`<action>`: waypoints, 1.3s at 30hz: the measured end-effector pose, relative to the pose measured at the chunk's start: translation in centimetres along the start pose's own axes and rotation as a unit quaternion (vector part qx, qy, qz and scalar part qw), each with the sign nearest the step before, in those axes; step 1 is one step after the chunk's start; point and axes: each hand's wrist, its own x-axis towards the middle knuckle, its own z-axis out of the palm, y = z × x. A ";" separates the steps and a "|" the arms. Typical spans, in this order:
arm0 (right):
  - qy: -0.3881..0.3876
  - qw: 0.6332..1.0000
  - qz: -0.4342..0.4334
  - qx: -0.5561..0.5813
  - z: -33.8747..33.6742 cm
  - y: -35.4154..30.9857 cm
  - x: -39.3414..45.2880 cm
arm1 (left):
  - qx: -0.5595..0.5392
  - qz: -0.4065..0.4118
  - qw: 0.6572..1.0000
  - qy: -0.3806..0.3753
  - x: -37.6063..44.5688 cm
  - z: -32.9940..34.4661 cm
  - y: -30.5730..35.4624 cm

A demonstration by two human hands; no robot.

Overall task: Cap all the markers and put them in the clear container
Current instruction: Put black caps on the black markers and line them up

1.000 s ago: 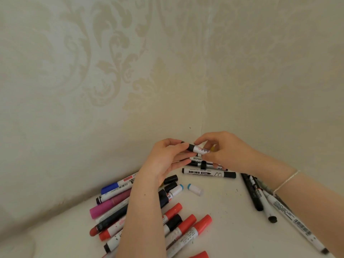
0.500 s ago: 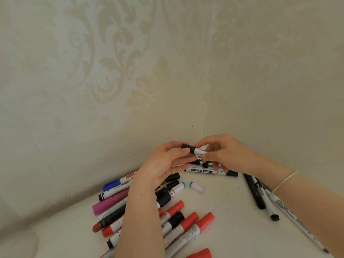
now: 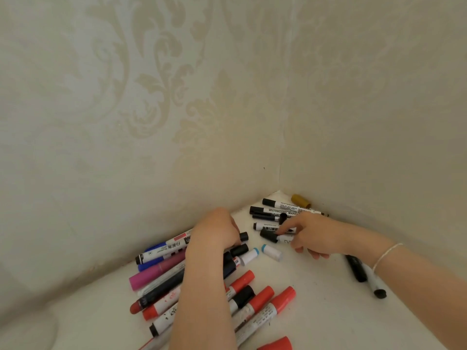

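Note:
My right hand (image 3: pixel 312 237) holds a white marker with a black cap (image 3: pixel 271 236) low over the table, index finger lying along the cap end. Beyond it, several black whiteboard markers (image 3: pixel 278 211) lie in the corner. My left hand (image 3: pixel 217 232) is down on the pile of markers (image 3: pixel 161 279) at the left, fingers curled under and hidden, beside two black caps (image 3: pixel 240 248). Red-capped markers (image 3: pixel 255 299) lie near my left forearm. No clear container is in view.
A loose white cap with a blue ring (image 3: pixel 272 252) lies between my hands, facing a white blue-ringed marker end (image 3: pixel 249 256). A gold cap (image 3: pixel 300 200) sits deep in the corner. Two black markers (image 3: pixel 357 271) lie under my right wrist. Patterned walls close off the table's back and right.
Both hands have dropped from in front of the corner and parted. The right one carried the black-capped marker down to the table; the left one moved onto the pile at the left.

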 end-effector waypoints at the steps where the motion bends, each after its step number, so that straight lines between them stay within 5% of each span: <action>1: 0.005 1.000 0.001 -0.002 -0.1 0.0 0.0 | -0.001 0.004 1.000 0.002 0.0 0.0 0.0; 10: 0.096 0.987 -0.069 0.107 -2.4 -1.2 -1.0 | -0.196 0.098 0.975 0.046 -0.2 -0.8 0.5; 28: 0.121 0.981 -0.100 0.110 -2.3 -1.9 -1.3 | -0.241 0.120 0.960 0.072 -0.1 -0.6 0.7; 34: 0.106 0.976 -0.128 0.142 -2.0 -2.4 -1.7 | -0.500 0.052 0.865 0.007 -0.2 -0.4 1.1; 39: 0.111 0.975 -0.128 0.141 -1.8 -2.7 -1.3 | -0.574 0.042 0.817 -0.041 -0.3 -0.4 1.4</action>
